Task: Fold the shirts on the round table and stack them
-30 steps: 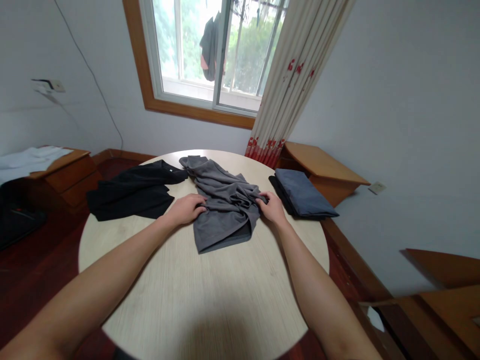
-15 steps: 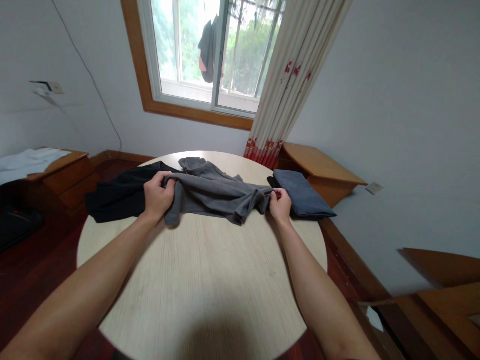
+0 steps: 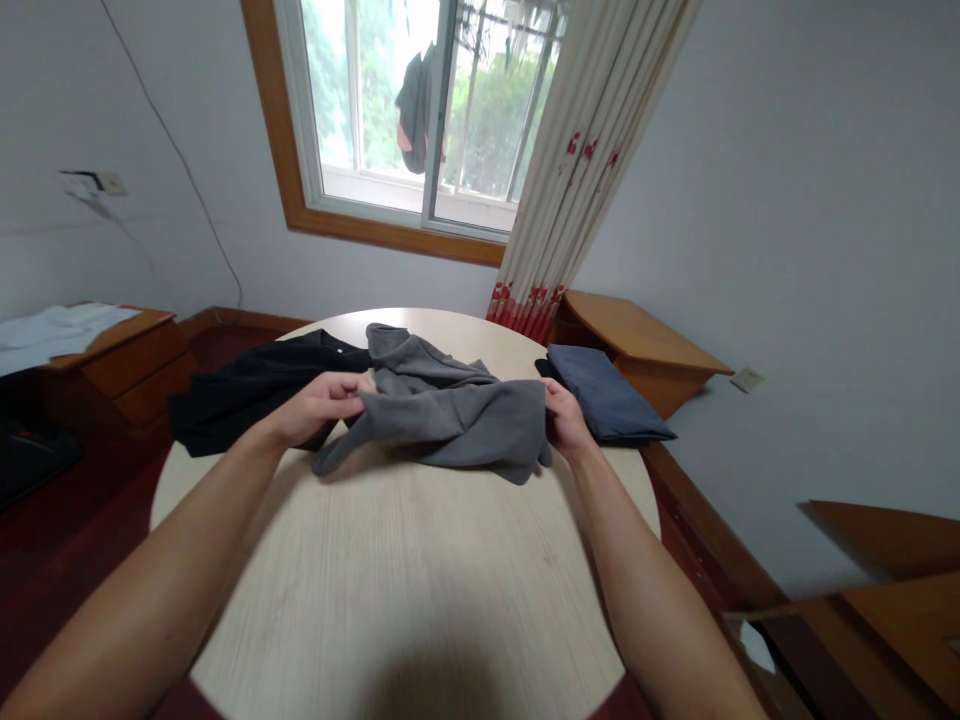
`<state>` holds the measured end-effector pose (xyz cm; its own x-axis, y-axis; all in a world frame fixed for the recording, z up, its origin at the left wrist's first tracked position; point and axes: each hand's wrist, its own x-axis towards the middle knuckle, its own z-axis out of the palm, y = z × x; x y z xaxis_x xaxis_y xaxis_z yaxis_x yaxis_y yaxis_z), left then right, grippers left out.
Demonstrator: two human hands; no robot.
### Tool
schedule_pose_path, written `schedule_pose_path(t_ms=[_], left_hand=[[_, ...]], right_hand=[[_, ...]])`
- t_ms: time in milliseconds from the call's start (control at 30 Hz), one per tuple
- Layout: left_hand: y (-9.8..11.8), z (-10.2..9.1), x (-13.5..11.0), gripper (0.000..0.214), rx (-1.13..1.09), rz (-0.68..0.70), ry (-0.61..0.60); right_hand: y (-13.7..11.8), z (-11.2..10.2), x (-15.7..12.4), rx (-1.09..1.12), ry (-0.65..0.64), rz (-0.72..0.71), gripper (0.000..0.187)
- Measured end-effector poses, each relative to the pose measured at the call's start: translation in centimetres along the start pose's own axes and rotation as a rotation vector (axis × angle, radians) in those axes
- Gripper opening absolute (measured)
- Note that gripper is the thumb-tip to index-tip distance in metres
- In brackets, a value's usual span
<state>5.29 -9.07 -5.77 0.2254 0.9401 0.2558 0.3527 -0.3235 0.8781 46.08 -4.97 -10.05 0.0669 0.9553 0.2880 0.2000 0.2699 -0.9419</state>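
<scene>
Because the grey shirt (image 3: 450, 420) looks soft, light and limp, its edges hold best: the left hand (image 3: 319, 405) pinches it at 9 o'clock, the right hand (image 3: 566, 420) at 3 o'clock.

The gray shirt (image 3: 450, 425) hides the fingertips of the right hand (image 3: 568, 425) and part of the black garment (image 3: 240, 395).

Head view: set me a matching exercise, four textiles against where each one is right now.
Things:
1 grey garment
2 black garment
3 folded blue garment
4 white cloth

Places:
A on the wooden cabinet
B held between left hand and right hand
C at the round table right edge
D on the round table, left side

Pairs: 1-B, 2-D, 3-C, 4-A
</scene>
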Motion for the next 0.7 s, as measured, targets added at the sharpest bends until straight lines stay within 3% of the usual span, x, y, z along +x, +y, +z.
schedule_pose_path(t_ms=[67, 133, 233, 300, 367, 567, 700], left_hand=[[0.1, -1.0, -0.7, 0.062, -0.119, -0.062, -0.3], [0.0, -1.4, -0.7, 0.068, -0.228, -0.08, -0.379], [-0.7, -0.4, 0.5, 0.069, -0.226, -0.069, -0.145], [-1.8, 1.0, 1.4, 0.065, -0.059, -0.067, -0.007], [-3.1, 2.5, 2.0, 0.064, 0.147, -0.075, 0.043], [-4.7, 6.1, 2.0, 0.067, 0.502, 0.107, -0.06], [-4.5, 7.0, 1.9, 0.061, 0.606, 0.128, -0.104]], right_hand=[[-1.0, -1.0, -0.8, 0.092, -0.098, 0.01, 0.044], [-1.6, -1.7, -1.1, 0.151, -0.13, 0.018, 0.047], [-1.2, -1.6, -0.7, 0.092, -0.14, 0.019, 0.054], [-0.4, -0.7, -0.3, -0.085, -0.166, 0.006, 0.054], [0.5, 0.5, -0.3, -0.278, -0.225, -0.024, 0.051], [1.0, 4.1, -1.8, -0.476, -0.406, -0.168, 0.055], [0.6, 5.1, -2.1, -0.476, -0.488, -0.177, 0.039]])
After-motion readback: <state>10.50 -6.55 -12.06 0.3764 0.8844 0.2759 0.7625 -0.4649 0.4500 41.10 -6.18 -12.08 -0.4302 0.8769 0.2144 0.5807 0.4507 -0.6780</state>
